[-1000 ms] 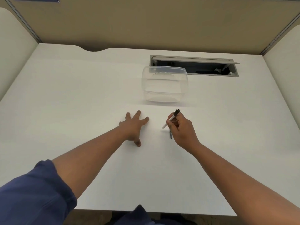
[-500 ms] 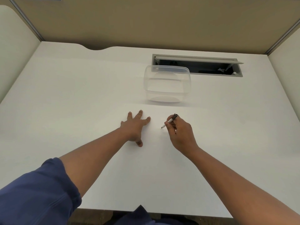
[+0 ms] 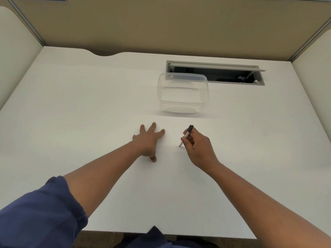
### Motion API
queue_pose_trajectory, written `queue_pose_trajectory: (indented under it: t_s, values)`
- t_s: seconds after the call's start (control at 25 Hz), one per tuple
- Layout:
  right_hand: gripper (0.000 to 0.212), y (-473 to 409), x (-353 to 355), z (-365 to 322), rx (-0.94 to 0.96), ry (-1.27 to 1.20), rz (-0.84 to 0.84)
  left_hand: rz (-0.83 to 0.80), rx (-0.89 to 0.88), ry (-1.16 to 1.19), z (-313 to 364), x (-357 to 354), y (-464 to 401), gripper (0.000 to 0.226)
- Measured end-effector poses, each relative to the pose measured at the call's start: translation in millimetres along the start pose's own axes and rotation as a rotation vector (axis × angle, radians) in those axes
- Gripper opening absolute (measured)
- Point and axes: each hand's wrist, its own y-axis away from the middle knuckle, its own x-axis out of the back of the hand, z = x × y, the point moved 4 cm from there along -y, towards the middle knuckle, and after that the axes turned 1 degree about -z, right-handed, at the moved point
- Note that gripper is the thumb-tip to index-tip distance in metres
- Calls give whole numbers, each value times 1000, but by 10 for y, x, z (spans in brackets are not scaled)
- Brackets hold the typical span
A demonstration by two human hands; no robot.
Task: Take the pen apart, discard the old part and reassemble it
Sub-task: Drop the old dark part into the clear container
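Observation:
My right hand (image 3: 198, 145) grips a slim pen (image 3: 186, 134) with a white barrel and a black top end, held in a writing pose with its tip down on the white desk (image 3: 89, 104). A thin dark piece shows at the underside of the same hand; I cannot tell what it is. My left hand (image 3: 148, 138) lies flat on the desk to the left of the pen, palm down, fingers spread, holding nothing. A clear plastic container (image 3: 182, 93) stands empty just beyond both hands.
An open grey cable slot (image 3: 215, 72) is set into the desk behind the container. Beige partition walls close off the back and both sides. The desk's front edge runs just below my forearms.
My right hand has tipped the pen more upright and brought its tip down to the desk. The thin blue piece seen lying under that hand a second ago is now mostly hidden.

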Motion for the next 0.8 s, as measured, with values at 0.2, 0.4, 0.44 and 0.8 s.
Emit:
queue_pose_trajectory:
  t_s: [0.2,0.4,0.44,0.8]
  values:
    - [4,-21,33,-62,51,29,-1,272,-210,328,313,-41,5,70]
    - [14,-39,63,-133,47,21,-12,384,-371,667,503,-82,56,17]
    - [15,-41,65,-141,43,19,-18,397,-382,689,512,-82,67,9]
    - [28,6,47,-62,4,26,-23,412,-316,896,464,-128,69,5]
